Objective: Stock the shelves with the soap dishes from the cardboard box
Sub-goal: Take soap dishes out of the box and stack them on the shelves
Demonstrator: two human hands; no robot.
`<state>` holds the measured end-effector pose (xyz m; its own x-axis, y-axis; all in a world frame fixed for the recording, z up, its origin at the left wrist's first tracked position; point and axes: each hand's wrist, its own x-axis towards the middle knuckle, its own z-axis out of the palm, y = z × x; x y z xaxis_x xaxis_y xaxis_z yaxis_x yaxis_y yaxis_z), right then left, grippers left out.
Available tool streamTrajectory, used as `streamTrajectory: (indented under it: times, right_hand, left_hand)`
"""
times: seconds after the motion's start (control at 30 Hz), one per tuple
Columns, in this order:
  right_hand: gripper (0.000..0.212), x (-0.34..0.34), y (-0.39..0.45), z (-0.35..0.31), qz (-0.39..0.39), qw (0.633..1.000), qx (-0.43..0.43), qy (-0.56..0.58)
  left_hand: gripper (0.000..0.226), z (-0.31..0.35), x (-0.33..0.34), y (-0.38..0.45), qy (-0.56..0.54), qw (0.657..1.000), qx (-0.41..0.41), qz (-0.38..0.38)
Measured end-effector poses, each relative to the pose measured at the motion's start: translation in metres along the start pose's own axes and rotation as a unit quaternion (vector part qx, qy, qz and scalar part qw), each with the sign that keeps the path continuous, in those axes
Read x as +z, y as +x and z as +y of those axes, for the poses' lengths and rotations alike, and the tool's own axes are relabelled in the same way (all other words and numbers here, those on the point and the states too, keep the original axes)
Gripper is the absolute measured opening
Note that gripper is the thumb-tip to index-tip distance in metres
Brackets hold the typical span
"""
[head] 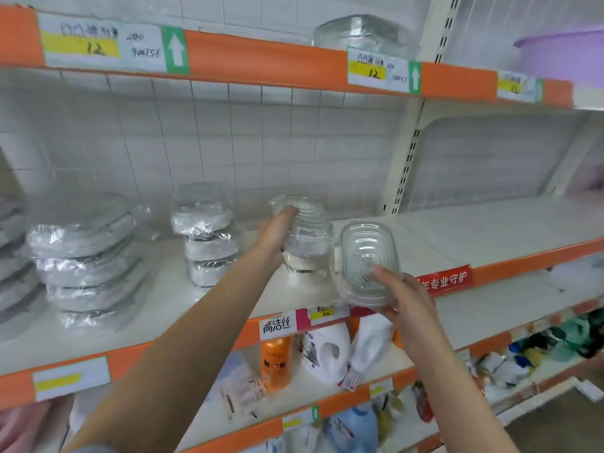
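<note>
My left hand (276,232) grips a clear, ribbed soap dish (305,214) wrapped in film, on top of a short stack of the same dishes (305,259) on the white middle shelf (457,233). My right hand (403,297) holds a second clear soap dish (367,259) tilted up on its edge, just in front of the shelf's lip and to the right of that stack. Another stack of wrapped soap dishes (206,233) stands further left. The cardboard box is out of view.
Wrapped round plates (85,256) are piled at the left of the shelf. A white upright post (403,165) divides the bays. Bare white board lies to the right. Bottles and detergent (322,351) fill the shelf below. A clear container (359,31) and purple basin (565,50) sit above.
</note>
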<state>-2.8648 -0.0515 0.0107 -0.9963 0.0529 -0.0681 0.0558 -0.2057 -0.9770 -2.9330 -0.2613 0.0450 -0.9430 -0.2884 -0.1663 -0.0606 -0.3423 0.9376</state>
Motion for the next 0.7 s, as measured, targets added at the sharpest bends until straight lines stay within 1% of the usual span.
streamTrajectory:
  times: [0.03, 0.07, 0.13, 0.17, 0.23, 0.27, 0.33, 0.37, 0.43, 0.47, 0.53, 0.6, 0.63, 0.67, 0.7]
  right_hand:
    - [0.039, 0.002, 0.009, -0.003, 0.002, 1.000, -0.005, -0.007]
    - [0.042, 0.005, 0.017, -0.005, 0.005, 1.000, -0.011, -0.014]
    - [0.047, 0.008, 0.032, -0.008, 0.016, 1.000, -0.017, -0.019]
    - [0.049, 0.010, 0.039, -0.009, 0.022, 0.999, -0.017, -0.015]
    - [0.048, 0.010, 0.051, -0.012, 0.026, 0.999, -0.023, 0.009]
    - [0.047, 0.010, 0.055, -0.015, 0.027, 0.999, -0.029, 0.024]
    - [0.041, 0.011, 0.062, -0.019, 0.020, 0.998, -0.043, 0.043]
    - [0.039, 0.011, 0.065, -0.021, 0.012, 0.998, -0.051, 0.045]
    - [0.031, 0.012, 0.071, -0.028, -0.020, 0.998, -0.056, 0.036]
    - [0.025, 0.013, 0.075, -0.032, -0.042, 0.997, -0.051, 0.029]
    - [0.016, 0.016, 0.083, -0.040, -0.088, 0.995, -0.033, 0.019]
    - [0.020, 0.018, 0.093, -0.050, -0.140, 0.990, -0.024, -0.004]
    - [0.025, 0.019, 0.099, -0.055, -0.169, 0.985, -0.022, -0.027]
    - [0.029, 0.021, 0.106, -0.060, -0.196, 0.979, -0.022, -0.054]
    - [0.033, 0.025, 0.111, -0.066, -0.222, 0.971, -0.022, -0.081]
  left_hand:
    - [0.061, -0.001, 0.004, 0.011, 0.003, 1.000, 0.003, 0.009]
    - [0.067, -0.002, 0.008, 0.019, 0.010, 1.000, -0.005, 0.011]
    - [0.092, -0.014, 0.007, 0.051, 0.028, 0.999, -0.011, 0.031]
    - [0.100, -0.030, 0.001, 0.085, 0.044, 0.998, -0.007, 0.042]
    - [0.110, -0.054, -0.007, 0.137, 0.083, 0.994, -0.003, 0.067]
    - [0.111, -0.054, -0.006, 0.138, 0.091, 0.993, -0.006, 0.070]
    - [0.104, -0.040, -0.001, 0.105, 0.111, 0.991, -0.010, 0.073]
    - [0.098, -0.026, 0.004, 0.073, 0.137, 0.988, -0.010, 0.073]
    - [0.085, -0.019, 0.006, 0.057, 0.198, 0.976, -0.014, 0.087]
    - [0.081, -0.017, 0.004, 0.054, 0.231, 0.969, 0.007, 0.093]
    - [0.067, -0.004, 0.000, 0.047, 0.272, 0.954, 0.093, 0.088]
    - [0.037, 0.015, -0.001, 0.038, 0.267, 0.948, 0.165, 0.058]
    - [0.024, 0.025, 0.000, 0.034, 0.254, 0.949, 0.184, 0.033]
    - [0.021, 0.035, 0.002, 0.027, 0.248, 0.950, 0.190, -0.001]
    - [0.023, 0.044, 0.004, 0.021, 0.257, 0.949, 0.178, -0.039]
